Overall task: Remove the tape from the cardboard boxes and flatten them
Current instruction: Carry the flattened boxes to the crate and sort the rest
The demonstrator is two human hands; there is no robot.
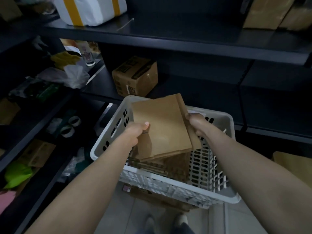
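Observation:
A flattened brown cardboard box (162,125) is held tilted over a white perforated plastic basket (224,198). My left hand (135,132) grips its left edge, thumb on top. My right hand (196,123) grips its right edge. More flattened cardboard pieces (168,166) stand inside the basket below it. An assembled cardboard box (135,76) with black print and tape sits on the dark lower shelf behind the basket.
Dark shelving (185,43) fills the view ahead and to the left. Tape rolls (70,126), plastic bags (67,76) and a green item (16,174) crowd the left shelves. A white parcel with yellow bands (91,9) lies on top. Tiled floor (131,220) lies below.

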